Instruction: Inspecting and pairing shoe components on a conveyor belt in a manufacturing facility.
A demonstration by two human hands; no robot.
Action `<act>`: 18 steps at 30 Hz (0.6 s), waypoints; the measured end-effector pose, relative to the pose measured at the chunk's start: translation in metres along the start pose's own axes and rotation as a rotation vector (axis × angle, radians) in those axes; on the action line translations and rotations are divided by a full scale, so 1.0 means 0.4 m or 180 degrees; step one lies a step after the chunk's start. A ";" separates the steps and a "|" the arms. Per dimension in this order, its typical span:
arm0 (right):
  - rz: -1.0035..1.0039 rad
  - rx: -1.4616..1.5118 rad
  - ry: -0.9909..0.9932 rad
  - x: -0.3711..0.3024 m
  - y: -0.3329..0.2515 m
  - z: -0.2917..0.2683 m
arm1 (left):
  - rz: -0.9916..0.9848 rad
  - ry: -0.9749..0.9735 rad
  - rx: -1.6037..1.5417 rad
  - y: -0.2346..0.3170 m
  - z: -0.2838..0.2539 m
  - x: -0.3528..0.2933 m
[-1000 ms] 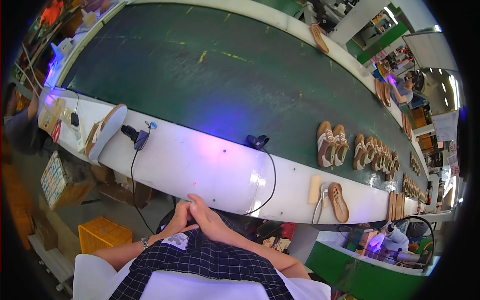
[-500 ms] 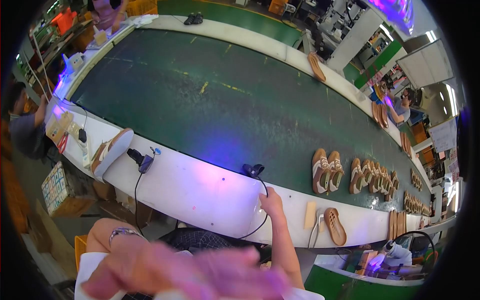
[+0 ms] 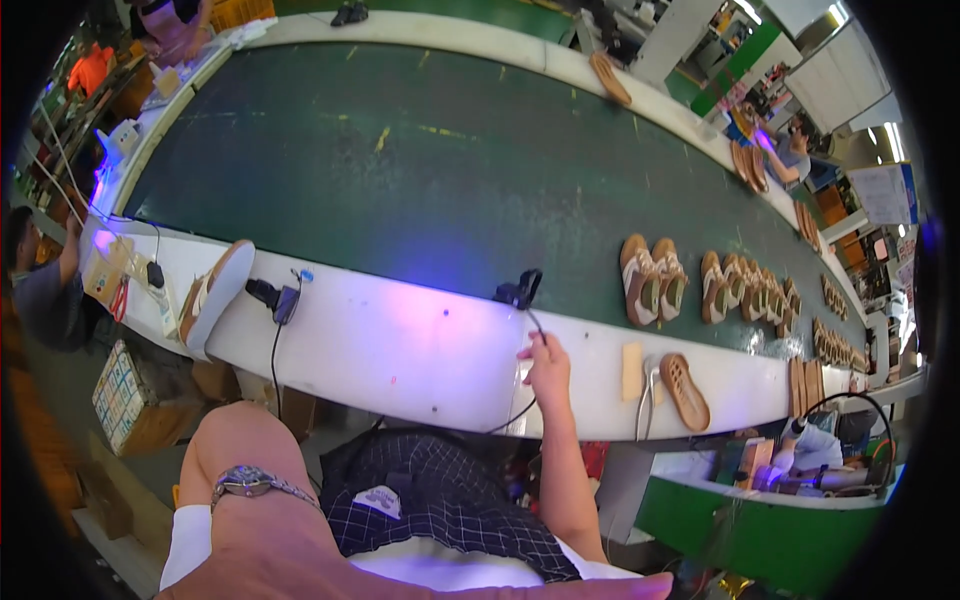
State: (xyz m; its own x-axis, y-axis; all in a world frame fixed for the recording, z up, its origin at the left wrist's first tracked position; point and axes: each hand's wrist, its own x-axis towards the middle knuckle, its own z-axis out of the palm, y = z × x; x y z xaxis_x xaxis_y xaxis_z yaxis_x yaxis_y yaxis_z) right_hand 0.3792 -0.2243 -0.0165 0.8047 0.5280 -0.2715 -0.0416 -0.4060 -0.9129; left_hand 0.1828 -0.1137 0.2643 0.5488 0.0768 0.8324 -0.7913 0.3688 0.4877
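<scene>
My right hand [image 3: 548, 372] is over the near white ledge, its fingers bent around a thin black cable [image 3: 513, 421]. The cable runs up to a small black clip-like device [image 3: 519, 289], which stands up at the ledge's inner edge. My left hand [image 3: 330, 578] is raised close to the camera along the bottom of the picture. One fingertip shows at its right end; the other fingers are cut off or hidden. A metal wristwatch [image 3: 246, 482] is on my left wrist. A second black device [image 3: 274, 298] with a cable lies on the ledge to the left.
A brown-and-white shoe [image 3: 217, 298] lies on its side at left, near red scissors [image 3: 121, 299]. Pincers [image 3: 647, 398] and a tan sole [image 3: 685, 392] lie at right. Several paired shoes [image 3: 652, 280] stand on the green belt [image 3: 400, 180]. Other people work around the line.
The view has shifted, so the ledge sits higher in it. My left hand has dropped toward the bottom edge, uncovering my checked apron. The device on the held cable has tipped up.
</scene>
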 end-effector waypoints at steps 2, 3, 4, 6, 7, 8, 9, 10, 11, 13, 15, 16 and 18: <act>0.0050 0.0339 0.0006 -0.034 -0.063 -0.014 | -0.0377 0.0418 0.0048 0.013 -0.013 -0.009; 0.0043 0.0680 0.0002 -0.044 -0.094 -0.017 | -0.0540 0.0601 0.0098 0.020 -0.016 -0.019; -0.0036 0.0677 0.0029 -0.044 -0.110 -0.025 | -0.0663 0.0745 0.0144 0.019 -0.026 -0.029; -0.0069 0.1238 -0.0120 -0.070 -0.128 -0.050 | -0.0892 0.1018 0.0220 0.014 -0.045 -0.058; -0.0003 0.1446 -0.0181 -0.084 -0.158 -0.065 | -0.1008 0.1150 0.0246 0.003 -0.059 -0.069; -0.0046 0.1607 -0.0312 -0.104 -0.169 -0.085 | -0.1146 0.1271 0.0271 -0.006 -0.065 -0.084; -0.0130 0.1829 -0.0386 -0.120 -0.194 -0.103 | -0.1290 0.1388 0.0294 -0.019 -0.075 -0.097; -0.0191 0.2050 -0.0521 -0.143 -0.219 -0.105 | -0.1283 0.1453 0.1060 -0.062 -0.101 -0.115; -0.0247 0.2169 -0.0636 -0.165 -0.236 -0.111 | -0.1474 0.1052 0.1663 -0.109 -0.157 -0.179; -0.0389 0.2318 -0.0908 -0.198 -0.263 -0.117 | -0.1969 0.0609 0.2588 -0.201 -0.250 -0.302; -0.0446 0.2478 -0.1202 -0.231 -0.287 -0.123 | -0.2258 0.0521 0.2896 -0.265 -0.265 -0.373; -0.0472 0.2485 -0.1202 -0.239 -0.298 -0.122 | -0.2352 0.0775 0.2527 -0.293 -0.259 -0.381; -0.0481 0.2848 -0.1505 -0.253 -0.314 -0.120 | -0.2439 0.1001 0.2144 -0.334 -0.255 -0.373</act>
State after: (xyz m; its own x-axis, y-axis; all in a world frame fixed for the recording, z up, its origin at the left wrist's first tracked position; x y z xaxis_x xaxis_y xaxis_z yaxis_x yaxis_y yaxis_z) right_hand 0.3315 -0.2624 0.1400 0.5302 0.8464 -0.0501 -0.5417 0.2927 -0.7879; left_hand 0.2340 -0.0801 0.0482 0.9319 0.3127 0.1838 -0.1388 -0.1606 0.9772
